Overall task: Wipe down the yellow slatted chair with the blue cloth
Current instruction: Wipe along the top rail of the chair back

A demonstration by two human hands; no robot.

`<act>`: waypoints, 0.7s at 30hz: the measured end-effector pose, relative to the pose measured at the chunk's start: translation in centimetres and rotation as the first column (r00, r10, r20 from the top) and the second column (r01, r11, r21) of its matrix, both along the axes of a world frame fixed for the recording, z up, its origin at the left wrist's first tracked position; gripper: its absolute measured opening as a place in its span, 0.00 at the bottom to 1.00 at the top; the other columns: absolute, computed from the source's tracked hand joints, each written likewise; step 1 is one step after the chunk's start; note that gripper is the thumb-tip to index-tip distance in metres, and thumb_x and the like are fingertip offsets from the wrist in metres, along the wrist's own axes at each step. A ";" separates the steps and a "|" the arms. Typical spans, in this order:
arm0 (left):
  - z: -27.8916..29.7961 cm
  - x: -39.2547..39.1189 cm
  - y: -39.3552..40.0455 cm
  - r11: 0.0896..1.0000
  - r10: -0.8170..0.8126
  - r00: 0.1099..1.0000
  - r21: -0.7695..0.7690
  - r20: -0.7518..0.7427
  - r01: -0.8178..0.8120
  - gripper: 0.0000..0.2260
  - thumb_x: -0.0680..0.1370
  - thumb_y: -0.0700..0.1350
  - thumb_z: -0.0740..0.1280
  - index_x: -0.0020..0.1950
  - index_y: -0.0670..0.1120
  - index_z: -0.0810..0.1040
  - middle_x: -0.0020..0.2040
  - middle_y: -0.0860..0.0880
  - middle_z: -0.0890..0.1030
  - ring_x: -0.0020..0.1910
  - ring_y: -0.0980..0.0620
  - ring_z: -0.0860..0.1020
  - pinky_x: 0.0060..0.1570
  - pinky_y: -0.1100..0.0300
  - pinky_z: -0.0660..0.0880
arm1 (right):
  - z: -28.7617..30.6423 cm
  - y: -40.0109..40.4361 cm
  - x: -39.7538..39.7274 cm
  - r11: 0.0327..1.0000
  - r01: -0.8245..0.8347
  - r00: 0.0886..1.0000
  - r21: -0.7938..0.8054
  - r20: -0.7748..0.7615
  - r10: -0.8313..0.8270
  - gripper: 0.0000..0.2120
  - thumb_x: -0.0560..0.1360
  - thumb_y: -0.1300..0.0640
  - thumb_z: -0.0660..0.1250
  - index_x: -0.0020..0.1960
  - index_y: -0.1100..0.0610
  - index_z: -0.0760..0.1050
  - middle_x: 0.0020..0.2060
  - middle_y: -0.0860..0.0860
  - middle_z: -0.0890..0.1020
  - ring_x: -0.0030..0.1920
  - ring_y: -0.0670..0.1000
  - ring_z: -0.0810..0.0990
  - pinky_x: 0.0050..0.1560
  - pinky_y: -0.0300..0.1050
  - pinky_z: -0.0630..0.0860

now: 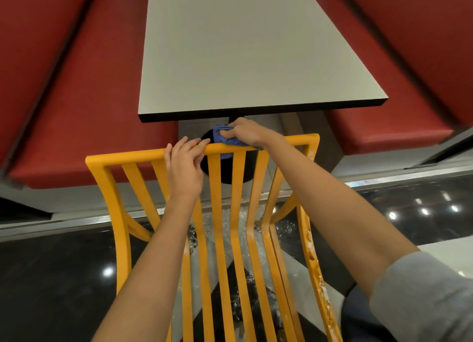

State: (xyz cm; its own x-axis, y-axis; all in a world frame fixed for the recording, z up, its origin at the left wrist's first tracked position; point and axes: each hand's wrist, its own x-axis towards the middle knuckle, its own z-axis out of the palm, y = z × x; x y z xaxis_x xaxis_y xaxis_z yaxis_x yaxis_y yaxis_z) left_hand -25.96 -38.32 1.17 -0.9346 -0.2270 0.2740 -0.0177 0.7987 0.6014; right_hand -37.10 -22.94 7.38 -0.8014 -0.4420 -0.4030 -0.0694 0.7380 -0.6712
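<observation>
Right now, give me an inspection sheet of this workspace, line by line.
Surface: grey table with a dark edge; its visible top is bare.
Job's things: yellow slatted chair, white residue on its right side rail; blue cloth on the top rail.
Clutter: white debris on the floor under the chair.
Hands: left hand grips the top rail; right hand presses the cloth onto it.
Cables: nothing seen.
Surroundings: red booth seats either side, glossy dark floor.
</observation>
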 end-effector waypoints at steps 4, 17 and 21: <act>0.1 0.1 0.2 1.000 0.011 1.000 0.023 0.006 -0.011 0.17 0.81 0.37 0.62 0.66 0.52 0.79 0.65 0.49 0.79 0.72 0.47 0.67 0.75 0.49 0.48 | 0.2 0.3 -0.4 0.998 0.026 0.999 0.055 -0.021 -0.025 0.20 0.81 0.55 0.60 0.31 0.55 0.61 0.29 0.50 0.63 0.28 0.47 0.61 0.34 0.44 0.58; 0.2 0.3 0.2 1.000 -0.006 1.000 0.025 -0.008 0.007 0.17 0.81 0.37 0.61 0.66 0.51 0.79 0.65 0.49 0.79 0.72 0.46 0.67 0.75 0.49 0.49 | -1.7 -0.2 0.8 0.962 0.182 0.961 -0.205 -0.168 -0.218 0.20 0.81 0.52 0.61 0.31 0.51 0.66 0.26 0.47 0.68 0.28 0.47 0.65 0.35 0.45 0.61; 0.2 0.2 0.0 1.000 -0.003 1.000 0.031 -0.010 0.003 0.17 0.81 0.37 0.62 0.66 0.52 0.78 0.65 0.50 0.79 0.72 0.47 0.67 0.75 0.50 0.48 | -1.4 0.1 0.7 0.873 0.279 0.942 -0.400 -0.061 -0.329 0.21 0.82 0.55 0.60 0.30 0.53 0.64 0.27 0.49 0.67 0.28 0.46 0.65 0.36 0.44 0.61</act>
State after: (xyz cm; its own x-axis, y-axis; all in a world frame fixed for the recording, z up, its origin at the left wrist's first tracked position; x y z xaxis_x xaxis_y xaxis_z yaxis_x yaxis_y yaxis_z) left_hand -25.72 -38.32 1.40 -0.9324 -0.2325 0.2766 -0.0088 0.7799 0.6258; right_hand -36.42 -22.88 6.01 -0.9529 -0.2672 -0.1432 0.0167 0.4253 -0.9049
